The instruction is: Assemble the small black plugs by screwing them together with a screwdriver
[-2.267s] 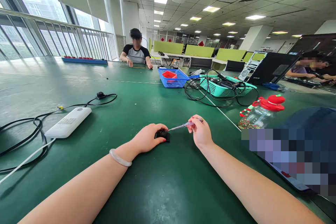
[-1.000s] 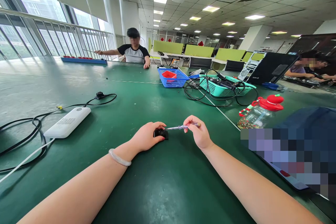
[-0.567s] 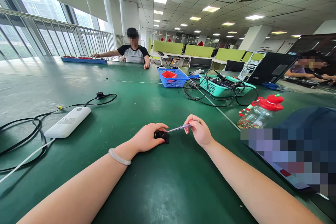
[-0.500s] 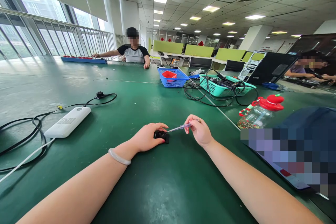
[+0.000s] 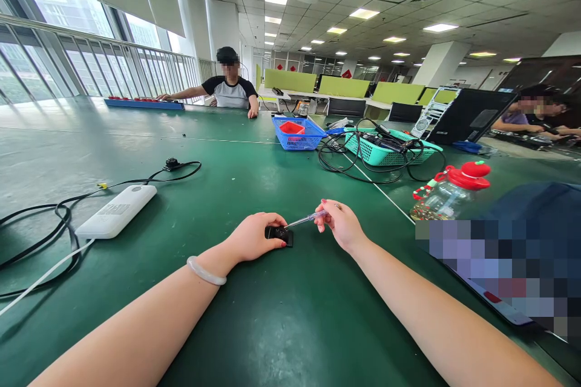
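Note:
Between the thumb and fingers of my left hand [image 5: 255, 237] is a small black block-like part [image 5: 285, 237], held down on the green tabletop [image 5: 281, 314]. Its exact kind I cannot make out, and the left part of it is hidden by the hand. My right hand [image 5: 341, 225] grips a screwdriver [image 5: 313, 216] by its clear purplish handle. The thin metal shaft slants down to the left, and its tip meets the top of the black part. A pale bangle [image 5: 206, 272] circles my left wrist.
Left lies a white power bank [image 5: 118, 210] with cables. Beyond are a blue basket [image 5: 297, 140] and a teal basket [image 5: 385, 157] with tangled black cables. A red-lidded bottle [image 5: 449, 193] stands right. A person [image 5: 231, 91] sits across the table.
My right fingers have shifted on the screwdriver handle, with the index finger now raised along its top. The left hand and the black part stay in place.

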Demonstrator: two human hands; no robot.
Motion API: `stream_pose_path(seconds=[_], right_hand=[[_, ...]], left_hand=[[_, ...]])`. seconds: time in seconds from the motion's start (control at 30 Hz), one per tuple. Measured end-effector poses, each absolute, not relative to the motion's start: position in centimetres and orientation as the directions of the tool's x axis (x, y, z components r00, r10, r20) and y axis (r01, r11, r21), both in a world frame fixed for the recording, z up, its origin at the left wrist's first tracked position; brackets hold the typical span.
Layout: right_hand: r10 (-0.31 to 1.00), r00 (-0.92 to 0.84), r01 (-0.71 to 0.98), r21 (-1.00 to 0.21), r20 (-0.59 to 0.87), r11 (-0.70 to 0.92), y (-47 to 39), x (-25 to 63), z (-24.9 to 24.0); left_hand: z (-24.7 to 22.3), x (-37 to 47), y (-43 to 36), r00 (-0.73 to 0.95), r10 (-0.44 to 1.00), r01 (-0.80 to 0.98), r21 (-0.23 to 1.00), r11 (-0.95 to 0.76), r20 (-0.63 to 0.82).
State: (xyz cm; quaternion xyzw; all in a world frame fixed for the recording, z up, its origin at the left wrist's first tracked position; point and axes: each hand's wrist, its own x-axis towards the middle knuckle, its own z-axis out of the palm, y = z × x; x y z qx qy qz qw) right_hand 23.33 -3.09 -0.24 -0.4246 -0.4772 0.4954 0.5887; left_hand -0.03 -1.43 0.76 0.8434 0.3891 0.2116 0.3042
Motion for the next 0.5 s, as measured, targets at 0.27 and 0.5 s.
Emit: stream_pose_path(seconds=[0.27, 0.5], right_hand=[[0.998, 0.029, -0.289, -0.955, 0.058, 0.064, -3.1, 22.94, -0.7], [0.999, -0.005, -0.356, -0.933, 0.049, 0.044, -3.1, 22.97, -0.63]], left_hand=[[0.79, 0.03, -1.45, 0.612, 0.782, 0.507, 0.701, -0.502, 0.118], [0.78, 0.04, -1.36, 0.616, 0.78, 0.511, 0.695, -0.506, 0.115]])
